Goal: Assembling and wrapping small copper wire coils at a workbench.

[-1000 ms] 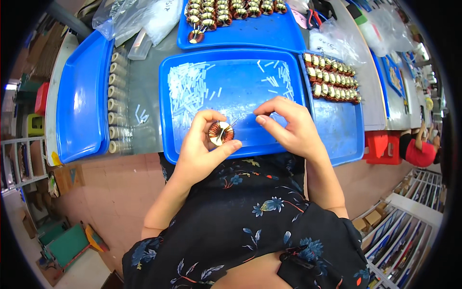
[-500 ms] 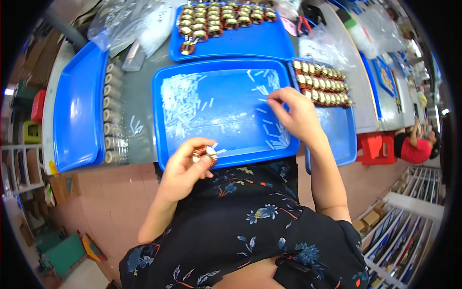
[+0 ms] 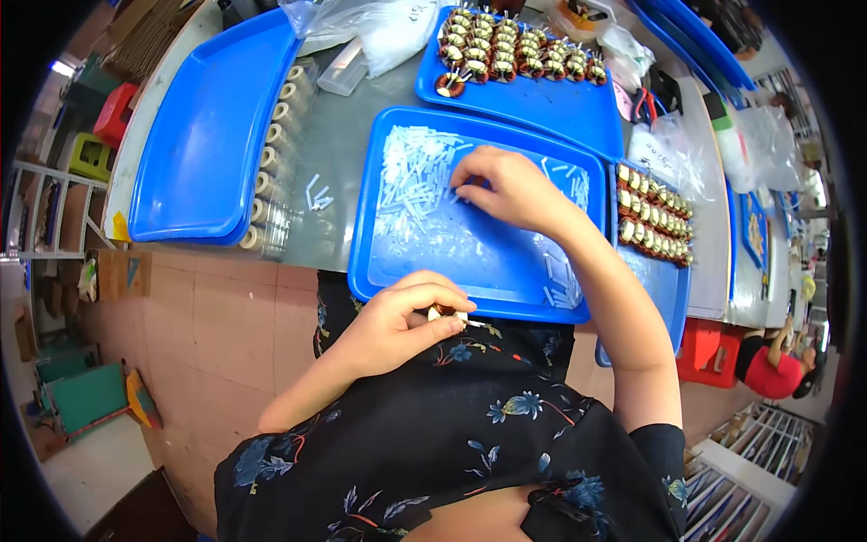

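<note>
My left hand (image 3: 393,323) is closed around a small copper-wound ring coil (image 3: 441,313) at the front edge of a blue tray (image 3: 479,266). A thin pale lead or sleeve sticks out of the coil to the right. Over the tray, my right hand (image 3: 517,188) reaches to the edge of a pile of short white tubes (image 3: 408,181). Its thumb and fingers are bent together in a pinch, and whatever lies between the fingertips is hidden. More white tubes (image 3: 562,280) lie along the tray's right side.
Behind stands a blue tray (image 3: 551,104) with rows of finished coils (image 3: 515,56). More coils (image 3: 652,217) sit in a tray at right. At left are a blue tray (image 3: 203,135), a row of pale rolls (image 3: 275,135) and loose tubes (image 3: 318,194). Red-handled pliers (image 3: 643,107) lie far right.
The view has turned, shifting the trays. My right hand has moved from the tray's right side to the tube pile at left. My left hand still holds the coil, now turned with its lead pointing right.
</note>
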{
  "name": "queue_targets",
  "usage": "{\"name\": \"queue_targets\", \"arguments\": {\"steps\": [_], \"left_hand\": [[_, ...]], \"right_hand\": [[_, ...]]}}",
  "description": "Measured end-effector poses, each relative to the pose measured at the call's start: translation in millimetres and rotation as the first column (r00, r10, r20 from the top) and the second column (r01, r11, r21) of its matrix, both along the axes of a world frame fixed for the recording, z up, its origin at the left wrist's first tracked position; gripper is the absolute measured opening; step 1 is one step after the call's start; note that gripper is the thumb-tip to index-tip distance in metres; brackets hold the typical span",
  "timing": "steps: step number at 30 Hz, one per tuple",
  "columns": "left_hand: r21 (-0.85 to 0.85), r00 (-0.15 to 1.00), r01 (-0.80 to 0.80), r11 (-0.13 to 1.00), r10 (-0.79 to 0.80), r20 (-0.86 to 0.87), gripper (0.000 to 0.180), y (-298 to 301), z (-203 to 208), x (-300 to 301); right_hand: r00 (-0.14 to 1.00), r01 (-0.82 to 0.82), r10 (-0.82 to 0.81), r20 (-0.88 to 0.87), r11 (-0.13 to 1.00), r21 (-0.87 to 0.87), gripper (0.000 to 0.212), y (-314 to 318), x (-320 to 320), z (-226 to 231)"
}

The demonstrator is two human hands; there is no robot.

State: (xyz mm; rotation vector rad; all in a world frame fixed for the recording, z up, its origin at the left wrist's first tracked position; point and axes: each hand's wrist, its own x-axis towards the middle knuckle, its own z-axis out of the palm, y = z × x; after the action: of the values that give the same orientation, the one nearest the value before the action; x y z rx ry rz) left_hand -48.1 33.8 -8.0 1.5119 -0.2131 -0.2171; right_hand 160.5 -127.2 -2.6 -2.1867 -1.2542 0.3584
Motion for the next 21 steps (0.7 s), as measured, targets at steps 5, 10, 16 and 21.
{"name": "queue_targets", "arguments": {"steps": [5, 10, 16, 21], "left_hand": [[-0.298, 0.965, -0.065, 0.952, -0.016, -0.261, 0.019, -2, 3, 1], [-0.369, 0.967, -0.04, 0.928, -0.057, -0.25, 0.013, 2, -7, 5], [-0.453, 0.975, -0.043, 0.89, -0.062, -0.214, 0.009, 10, -16, -3], [-0.494, 0.97, -0.096, 0.864, -0.03, -0.24, 0.013, 16, -13, 0]], "right_hand": [[0.998, -0.029, 0.029, 0.058, 1.0, -0.006, 0.01, 8, 8, -12], [0.993, -0.004, 0.016, 0.114, 0.994, -0.109, 0.009, 7, 10, -9], [0.992, -0.042, 0.065, 0.106, 0.977, -0.209, 0.01, 25, 9, -18], [0.976, 0.009, 0.035, 0.217, 0.98, -0.199, 0.018, 19, -5, -21]]}}
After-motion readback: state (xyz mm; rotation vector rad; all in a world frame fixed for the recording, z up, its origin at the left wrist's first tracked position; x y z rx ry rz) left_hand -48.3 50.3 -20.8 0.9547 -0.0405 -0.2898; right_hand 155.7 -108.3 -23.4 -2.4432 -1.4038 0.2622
